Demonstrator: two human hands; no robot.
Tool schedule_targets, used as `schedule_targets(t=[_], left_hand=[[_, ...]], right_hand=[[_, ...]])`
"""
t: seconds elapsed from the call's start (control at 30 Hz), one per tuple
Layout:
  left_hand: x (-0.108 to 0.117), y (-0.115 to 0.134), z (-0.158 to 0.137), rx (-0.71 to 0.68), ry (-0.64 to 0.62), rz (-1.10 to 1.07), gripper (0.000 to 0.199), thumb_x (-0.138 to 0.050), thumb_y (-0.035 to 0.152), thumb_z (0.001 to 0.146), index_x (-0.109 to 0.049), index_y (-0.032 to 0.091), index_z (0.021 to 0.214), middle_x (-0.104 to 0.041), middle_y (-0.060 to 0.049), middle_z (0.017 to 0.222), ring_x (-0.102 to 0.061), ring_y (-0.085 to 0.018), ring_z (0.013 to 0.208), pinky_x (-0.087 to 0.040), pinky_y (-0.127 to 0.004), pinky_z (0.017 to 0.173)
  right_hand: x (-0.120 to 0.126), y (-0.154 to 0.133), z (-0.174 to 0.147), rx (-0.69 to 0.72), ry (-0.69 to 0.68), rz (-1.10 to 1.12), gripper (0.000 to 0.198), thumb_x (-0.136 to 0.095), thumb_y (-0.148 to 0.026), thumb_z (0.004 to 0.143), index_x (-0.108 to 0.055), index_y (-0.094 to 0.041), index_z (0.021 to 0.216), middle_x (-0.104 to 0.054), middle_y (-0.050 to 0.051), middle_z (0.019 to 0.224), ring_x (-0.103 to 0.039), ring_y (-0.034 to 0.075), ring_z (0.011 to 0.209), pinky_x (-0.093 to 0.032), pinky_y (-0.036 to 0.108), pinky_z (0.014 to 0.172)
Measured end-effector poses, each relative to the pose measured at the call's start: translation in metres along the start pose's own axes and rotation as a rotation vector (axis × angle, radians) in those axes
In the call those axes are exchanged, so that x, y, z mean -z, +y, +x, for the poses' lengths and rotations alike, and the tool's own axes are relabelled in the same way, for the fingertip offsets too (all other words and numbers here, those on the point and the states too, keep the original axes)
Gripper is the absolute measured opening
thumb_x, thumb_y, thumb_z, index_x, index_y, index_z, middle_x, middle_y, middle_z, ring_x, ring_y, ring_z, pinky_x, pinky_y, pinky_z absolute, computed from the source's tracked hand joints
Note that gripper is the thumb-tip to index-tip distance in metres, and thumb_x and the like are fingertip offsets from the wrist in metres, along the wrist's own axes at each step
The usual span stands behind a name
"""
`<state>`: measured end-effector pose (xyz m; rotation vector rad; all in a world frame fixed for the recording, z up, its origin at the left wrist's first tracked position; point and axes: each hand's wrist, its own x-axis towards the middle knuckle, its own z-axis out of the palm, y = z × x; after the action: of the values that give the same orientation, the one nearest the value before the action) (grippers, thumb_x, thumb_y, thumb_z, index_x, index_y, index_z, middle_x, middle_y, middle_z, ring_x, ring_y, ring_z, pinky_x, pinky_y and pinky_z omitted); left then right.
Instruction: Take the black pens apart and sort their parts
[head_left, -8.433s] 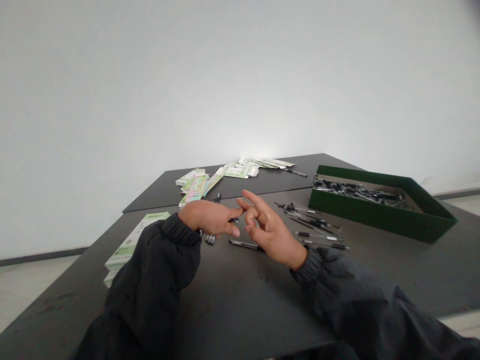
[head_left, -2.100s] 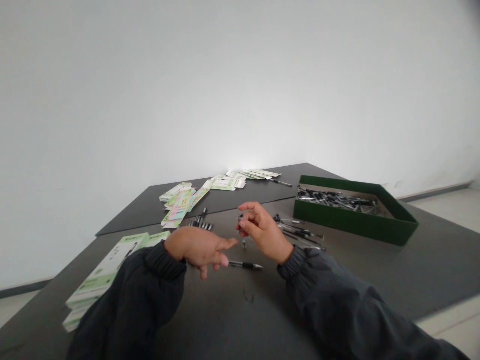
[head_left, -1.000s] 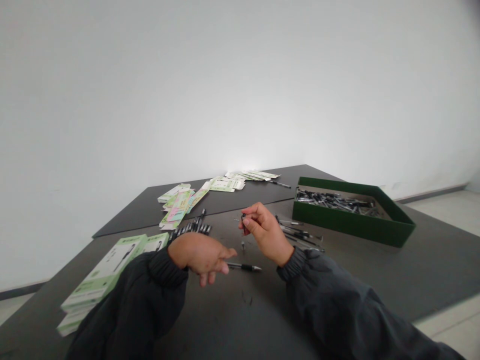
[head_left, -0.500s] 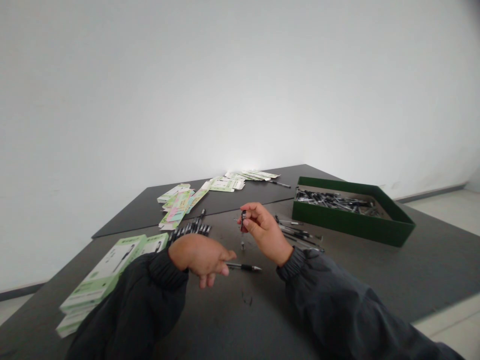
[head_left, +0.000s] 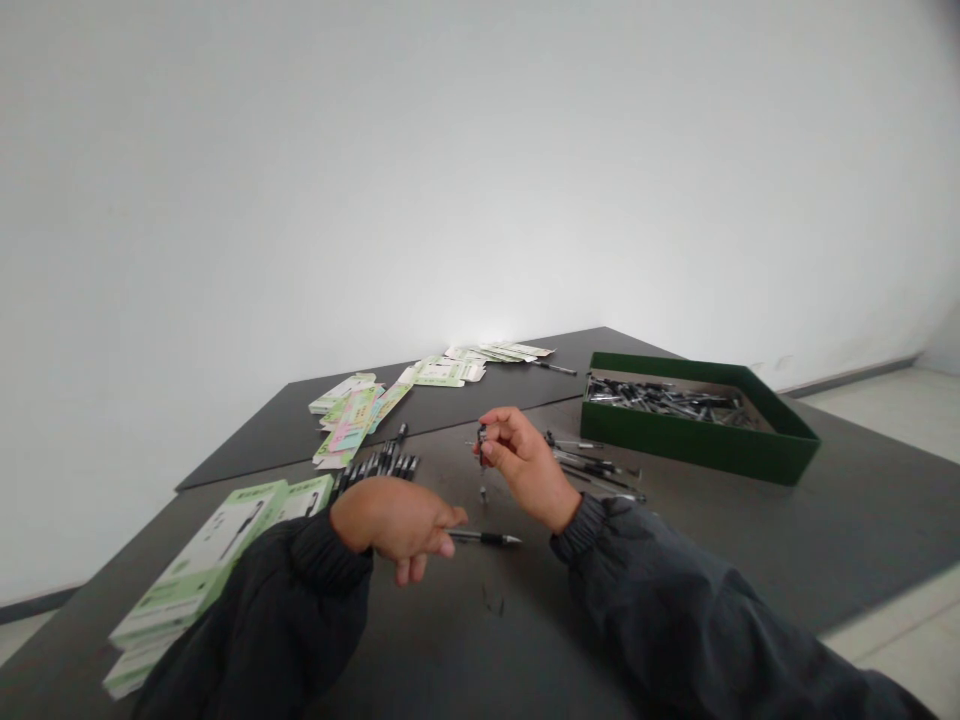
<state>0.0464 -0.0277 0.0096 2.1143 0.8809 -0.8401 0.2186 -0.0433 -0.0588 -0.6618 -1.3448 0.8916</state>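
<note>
My left hand [head_left: 403, 522] pinches a clear-barrelled gel pen [head_left: 486, 538] with a black grip, its bare tip pointing right. My right hand [head_left: 526, 464], raised slightly above the table, closes thumb and fingers on a small dark piece [head_left: 482, 436] that looks like a pen cap. Below it shows a thin clear and dark shape [head_left: 484, 494]; I cannot tell whether it is part of the held piece. Several capped pens [head_left: 381, 462] lie in a row beyond my left hand. Loose pens [head_left: 596, 470] are scattered just right of my right hand.
A green open box [head_left: 697, 450] full of pens stands at the right. White and green pen boxes [head_left: 202, 560] are stacked at the left. Flattened cartons [head_left: 442, 372] lie along the back of the dark table [head_left: 450, 660]. Thin dark marks [head_left: 493, 602] show near the front.
The view has shifted slightly, moving the table items a little left in the picture. Both hands keep nearly the same pose and grip.
</note>
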Motion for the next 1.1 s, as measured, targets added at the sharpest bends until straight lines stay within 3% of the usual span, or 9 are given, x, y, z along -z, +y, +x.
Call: schedule_targets(t=[0.33, 0.57, 0.83, 1.0, 1.1], left_hand=[[-0.007, -0.034, 0.017, -0.11, 0.025, -0.042, 0.046, -0.034, 0.033, 0.094, -0.031, 0.013, 0.135, -0.069, -0.015, 0.09, -0.067, -0.02, 0.07, -0.046, -0.022, 0.05], [-0.006, -0.019, 0.006, -0.027, 0.054, -0.023, 0.041, -0.038, 0.028, 0.093, -0.039, 0.01, 0.13, -0.07, -0.017, 0.088, -0.067, -0.02, 0.07, -0.045, -0.022, 0.051], [-0.013, -0.026, 0.011, -0.048, 0.078, -0.077, 0.045, -0.042, 0.038, 0.09, -0.04, 0.014, 0.127, -0.07, -0.013, 0.083, -0.063, -0.018, 0.059, -0.042, -0.02, 0.044], [-0.015, -0.017, -0.015, 0.011, 0.164, -0.006, 0.046, -0.04, 0.032, 0.09, -0.04, 0.012, 0.132, -0.071, -0.014, 0.084, -0.066, -0.02, 0.066, -0.044, -0.021, 0.049], [-0.017, -0.011, -0.026, 0.075, 0.192, -0.006, 0.046, -0.041, 0.023, 0.088, -0.04, 0.012, 0.133, -0.07, -0.015, 0.096, -0.067, -0.02, 0.074, -0.047, -0.022, 0.053]], right_hand=[[0.011, 0.014, 0.01, -0.042, 0.023, 0.057, 0.022, -0.059, -0.025, 0.078, -0.05, -0.021, 0.097, -0.054, -0.003, 0.071, -0.052, 0.012, 0.063, -0.041, 0.027, 0.06], [0.019, 0.018, 0.018, -0.055, 0.043, 0.106, 0.025, -0.062, -0.027, 0.075, -0.05, -0.021, 0.096, -0.052, -0.003, 0.069, -0.055, 0.014, 0.068, -0.041, 0.027, 0.062], [0.024, 0.033, 0.03, -0.076, 0.028, 0.085, 0.034, -0.063, -0.022, 0.073, -0.049, -0.021, 0.104, -0.057, -0.002, 0.075, -0.052, 0.013, 0.066, -0.041, 0.027, 0.063], [0.027, 0.035, 0.026, -0.1, 0.03, 0.1, 0.029, -0.063, -0.021, 0.071, -0.055, -0.019, 0.099, -0.051, -0.003, 0.071, -0.051, 0.013, 0.065, -0.039, 0.026, 0.059], [0.027, 0.032, 0.023, -0.124, 0.038, 0.136, 0.027, -0.064, -0.022, 0.072, -0.055, -0.019, 0.097, -0.05, -0.004, 0.069, -0.049, 0.01, 0.06, -0.038, 0.024, 0.056]])
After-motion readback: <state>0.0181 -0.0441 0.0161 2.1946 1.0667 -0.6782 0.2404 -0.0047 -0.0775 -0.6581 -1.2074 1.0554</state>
